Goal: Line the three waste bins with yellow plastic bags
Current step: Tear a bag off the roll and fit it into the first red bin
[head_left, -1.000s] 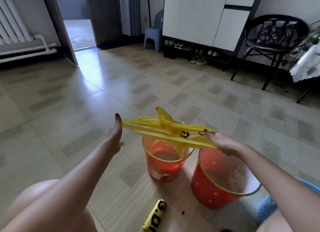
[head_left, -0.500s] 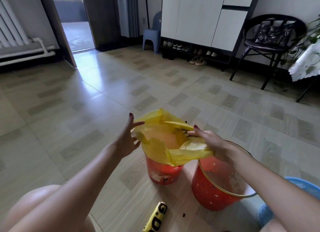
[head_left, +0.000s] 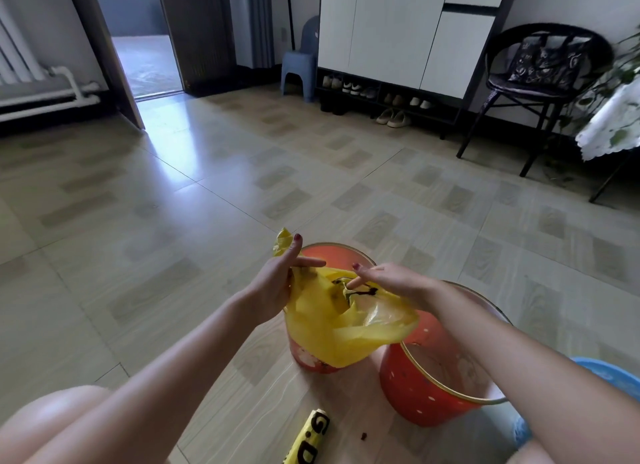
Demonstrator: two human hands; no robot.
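Down at the bottom, a roll of yellow bags point(head_left: 306, 439) lies on the floor. Up to the left hand point(head_left: 273, 285): its grip pinches one edge of the yellow plastic bag point(head_left: 341, 325), thumb and fingers closed on a gathered corner. The bag hangs draped over the near side of the smaller orange bin point(head_left: 322, 359), mouth only partly open, not yet seated on the rim. It looks feather-light, limp, a bit slick; best taken at the mouth edge, two opposite points. The right hand point(head_left: 394, 283) reaches in with fingers fairly straight, one fingertip poking into the crumpled opening; whether it pinches film I cannot tell. Just right, the larger orange bin point(head_left: 433, 394) stands unlined, a blue bin point(head_left: 609, 372) edge beyond it.
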